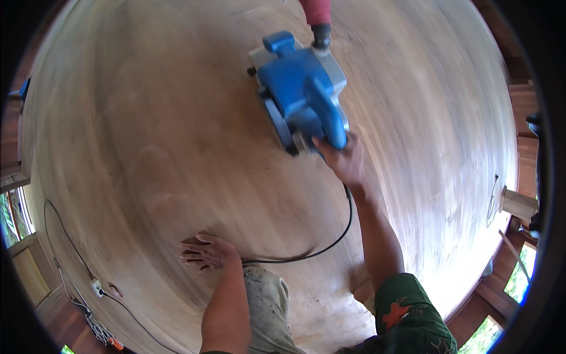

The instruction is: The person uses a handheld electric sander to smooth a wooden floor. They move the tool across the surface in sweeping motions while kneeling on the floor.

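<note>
A blue and grey belt sander (pixel 292 74) stands on a broad, pale brown wooden surface (pixel 171 141). Its rear handle is in my right hand (pixel 346 158), with the fingers wrapped round it and the arm stretched forward. From the sander's far side a red dust bag (pixel 318 10) sticks out on a dark spout, partly cut off by the upper edge. Nearer to me, my left hand (pixel 207 252) lies flat on the wood with its dusty fingers spread. The sander's black power cord (pixel 345 227) curves back toward my legs, passing close to my left wrist.
At the lower left, a white socket (pixel 97 287) with a dark plug rests on the wood, its cable running along the left side. A cable bundle (pixel 100 330) is beyond that edge. A wooden beam end (pixel 519 205) juts in at the right.
</note>
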Available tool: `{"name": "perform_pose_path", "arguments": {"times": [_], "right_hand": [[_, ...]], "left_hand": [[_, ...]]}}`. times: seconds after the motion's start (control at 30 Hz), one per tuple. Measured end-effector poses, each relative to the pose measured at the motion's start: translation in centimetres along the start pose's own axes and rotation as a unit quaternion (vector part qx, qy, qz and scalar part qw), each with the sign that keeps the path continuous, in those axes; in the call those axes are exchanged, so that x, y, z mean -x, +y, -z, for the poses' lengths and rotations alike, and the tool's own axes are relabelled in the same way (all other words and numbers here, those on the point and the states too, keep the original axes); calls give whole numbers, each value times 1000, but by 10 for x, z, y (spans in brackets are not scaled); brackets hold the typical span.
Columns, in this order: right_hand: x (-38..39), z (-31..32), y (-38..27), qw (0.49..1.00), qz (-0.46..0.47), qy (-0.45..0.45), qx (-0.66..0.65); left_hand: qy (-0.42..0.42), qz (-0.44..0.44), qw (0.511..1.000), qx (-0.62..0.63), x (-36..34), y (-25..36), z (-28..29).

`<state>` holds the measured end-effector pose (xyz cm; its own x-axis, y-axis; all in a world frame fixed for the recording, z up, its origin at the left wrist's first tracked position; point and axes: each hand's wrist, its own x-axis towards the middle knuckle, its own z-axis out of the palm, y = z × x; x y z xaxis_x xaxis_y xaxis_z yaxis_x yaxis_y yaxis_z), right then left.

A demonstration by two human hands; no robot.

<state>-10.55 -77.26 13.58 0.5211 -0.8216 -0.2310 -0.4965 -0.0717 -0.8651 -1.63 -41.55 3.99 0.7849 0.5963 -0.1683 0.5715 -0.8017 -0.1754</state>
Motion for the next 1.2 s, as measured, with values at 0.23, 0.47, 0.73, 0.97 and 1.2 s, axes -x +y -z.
{"name": "perform_pose_path", "arguments": {"times": [0.23,0.47,0.73,0.97,1.2], "right_hand": [[158,57,41,992,-106,-66,-23],[259,77,67,979,-194,-17,52],[106,39,30,997,-72,-39,8],[-104,-50,-21,992,120,22,23],[-242,-113,-64,998,42,34,-28]], "left_hand": [[30,16,999,14,-4,2,-7],[25,10,1000,11,-11,-6,-17],[24,17,1000,-10,-12,-3,-14],[0,5,1000,-7,-12,-4,-11],[11,-11,1000,-7,-8,-4,-4]]}}
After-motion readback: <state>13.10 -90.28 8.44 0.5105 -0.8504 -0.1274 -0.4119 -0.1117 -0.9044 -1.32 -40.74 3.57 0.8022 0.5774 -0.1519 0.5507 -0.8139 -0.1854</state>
